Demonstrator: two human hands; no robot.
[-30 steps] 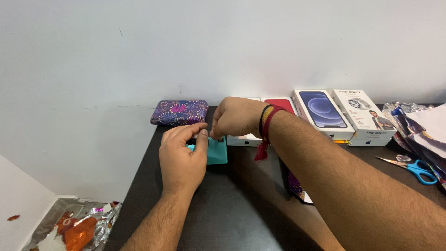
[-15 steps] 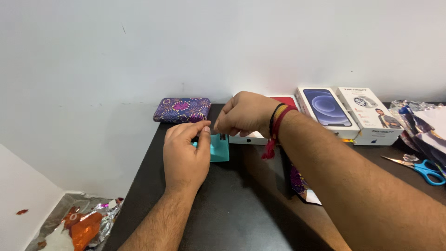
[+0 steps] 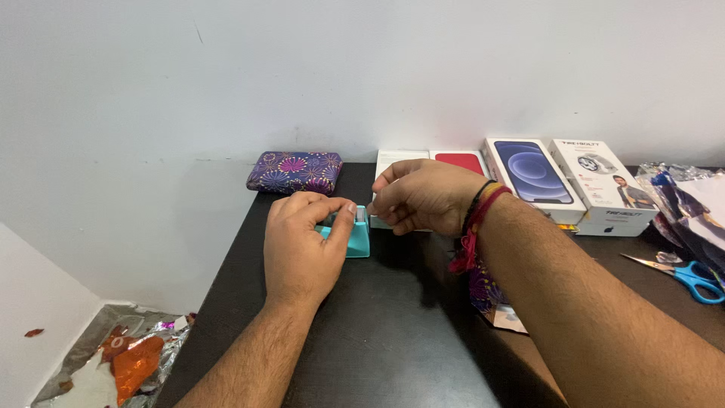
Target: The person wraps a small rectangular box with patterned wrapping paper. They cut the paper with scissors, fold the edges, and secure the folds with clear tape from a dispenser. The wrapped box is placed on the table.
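Note:
My left hand grips a small teal tape dispenser from above, thumb pressed on its side, holding it down on the black table. My right hand is just right of the dispenser's top. Its thumb and fingers are pinched together at the cutter end, seemingly on a strip of clear tape that barely shows. Red and yellow threads circle my right wrist. A parcel in purple floral paper lies partly hidden under my right forearm.
Along the wall stand a purple floral wrapped box, a white box, a red box, a phone box and a watch box. Blue-handled scissors and crumpled wrapping paper lie at right. Foil scraps lie on the floor at left.
My right hand has moved rightward and down, away from the dispenser's top, staying pinched. My left hand has kept its hold on the dispenser, thumb shifting onto its side.

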